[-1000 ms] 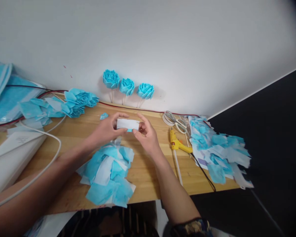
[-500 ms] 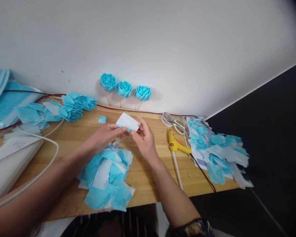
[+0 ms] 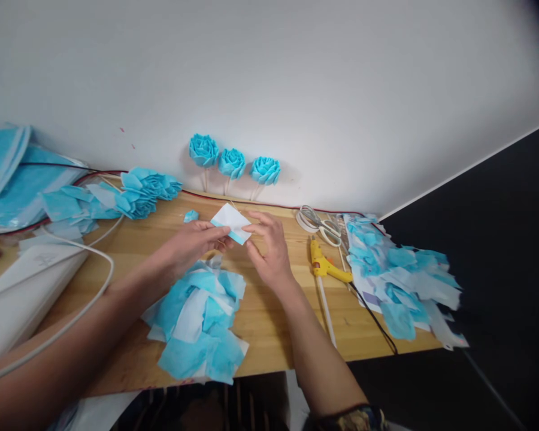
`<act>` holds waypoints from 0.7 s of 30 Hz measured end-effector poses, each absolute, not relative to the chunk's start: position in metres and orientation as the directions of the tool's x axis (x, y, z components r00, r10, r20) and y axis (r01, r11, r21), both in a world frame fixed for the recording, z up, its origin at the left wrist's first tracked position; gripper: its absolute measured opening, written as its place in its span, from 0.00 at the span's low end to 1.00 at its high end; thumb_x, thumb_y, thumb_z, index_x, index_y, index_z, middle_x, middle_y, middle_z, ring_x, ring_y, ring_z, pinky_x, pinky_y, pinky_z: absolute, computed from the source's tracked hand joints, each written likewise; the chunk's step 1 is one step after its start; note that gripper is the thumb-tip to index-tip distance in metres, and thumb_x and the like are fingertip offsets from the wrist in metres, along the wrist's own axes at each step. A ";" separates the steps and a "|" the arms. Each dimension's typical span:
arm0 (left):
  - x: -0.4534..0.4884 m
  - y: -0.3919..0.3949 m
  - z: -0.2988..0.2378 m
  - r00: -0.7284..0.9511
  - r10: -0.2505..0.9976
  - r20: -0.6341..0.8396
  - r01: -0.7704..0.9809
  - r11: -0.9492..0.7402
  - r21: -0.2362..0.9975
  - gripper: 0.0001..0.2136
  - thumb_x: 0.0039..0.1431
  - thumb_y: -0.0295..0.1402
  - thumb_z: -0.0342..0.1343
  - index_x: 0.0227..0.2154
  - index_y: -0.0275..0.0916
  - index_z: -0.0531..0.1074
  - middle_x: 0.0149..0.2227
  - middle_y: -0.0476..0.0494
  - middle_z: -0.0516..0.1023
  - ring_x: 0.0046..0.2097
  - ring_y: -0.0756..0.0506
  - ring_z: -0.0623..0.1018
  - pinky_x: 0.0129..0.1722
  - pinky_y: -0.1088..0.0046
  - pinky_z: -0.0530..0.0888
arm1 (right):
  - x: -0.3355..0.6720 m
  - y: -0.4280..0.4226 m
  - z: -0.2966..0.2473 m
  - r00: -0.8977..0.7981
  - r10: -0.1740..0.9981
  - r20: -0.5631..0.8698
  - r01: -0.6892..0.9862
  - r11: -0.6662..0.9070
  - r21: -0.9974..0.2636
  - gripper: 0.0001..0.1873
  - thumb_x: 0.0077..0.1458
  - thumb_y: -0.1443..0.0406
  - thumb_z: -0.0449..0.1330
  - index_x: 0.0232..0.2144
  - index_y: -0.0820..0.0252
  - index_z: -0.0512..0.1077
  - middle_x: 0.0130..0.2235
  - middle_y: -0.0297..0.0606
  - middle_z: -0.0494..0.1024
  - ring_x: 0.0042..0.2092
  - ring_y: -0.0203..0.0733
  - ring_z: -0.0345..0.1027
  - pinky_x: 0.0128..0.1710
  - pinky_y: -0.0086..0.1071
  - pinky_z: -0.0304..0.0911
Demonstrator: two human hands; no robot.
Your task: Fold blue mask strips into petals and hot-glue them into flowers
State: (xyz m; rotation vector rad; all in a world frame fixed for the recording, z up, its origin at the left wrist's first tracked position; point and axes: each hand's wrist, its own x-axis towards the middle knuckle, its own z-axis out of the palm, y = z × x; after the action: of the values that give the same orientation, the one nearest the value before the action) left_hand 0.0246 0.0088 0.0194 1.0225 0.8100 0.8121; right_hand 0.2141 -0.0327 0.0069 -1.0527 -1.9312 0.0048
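Both hands meet over the middle of the wooden table (image 3: 269, 317). My left hand (image 3: 196, 238) pinches a small white and blue paper piece (image 3: 230, 221) at its lower left edge. My right hand (image 3: 269, 248) touches the piece's right corner with thumb and forefinger, its other fingers curled loosely. Just below the hands lies a heap of blue and white cut paper squares (image 3: 197, 317).
Three blue paper roses on sticks (image 3: 232, 163) lean on the wall. More blue flowers and scraps (image 3: 135, 193) lie at left, a white cable (image 3: 72, 317) too. A yellow glue gun (image 3: 324, 265), white scissors (image 3: 317, 220) and a scrap pile (image 3: 395, 278) lie at right.
The paper piece has turned from flat and level to tilted, with a blue edge now showing. Both hands shifted slightly, the right one reaching over the piece's right corner.
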 end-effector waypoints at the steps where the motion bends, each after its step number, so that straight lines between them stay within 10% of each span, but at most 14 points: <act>1: 0.025 0.008 0.020 0.459 0.868 -0.190 -0.176 0.299 0.938 0.13 0.44 0.41 0.69 0.26 0.35 0.79 0.29 0.41 0.81 0.34 0.45 0.77 0.36 0.70 0.71 | 0.214 -0.033 0.006 -0.231 0.668 0.707 0.667 0.638 -0.385 0.17 0.58 0.73 0.55 0.47 0.50 0.69 0.57 0.41 0.71 0.60 0.48 0.62 0.58 0.49 0.59; 21: 0.023 0.011 0.013 0.379 0.918 -0.118 0.127 0.075 0.989 0.16 0.48 0.47 0.63 0.19 0.38 0.76 0.27 0.42 0.80 0.32 0.44 0.76 0.37 0.67 0.71 | 0.211 -0.037 0.007 -0.162 0.769 0.618 0.580 0.581 -0.572 0.06 0.61 0.66 0.59 0.38 0.52 0.76 0.56 0.41 0.71 0.59 0.46 0.63 0.56 0.44 0.63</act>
State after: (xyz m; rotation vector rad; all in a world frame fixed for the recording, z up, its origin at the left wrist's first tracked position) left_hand 0.0231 0.0111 0.0134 1.3763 1.0333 0.7896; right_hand 0.2111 -0.0367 0.0066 -1.0945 -1.8522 0.2483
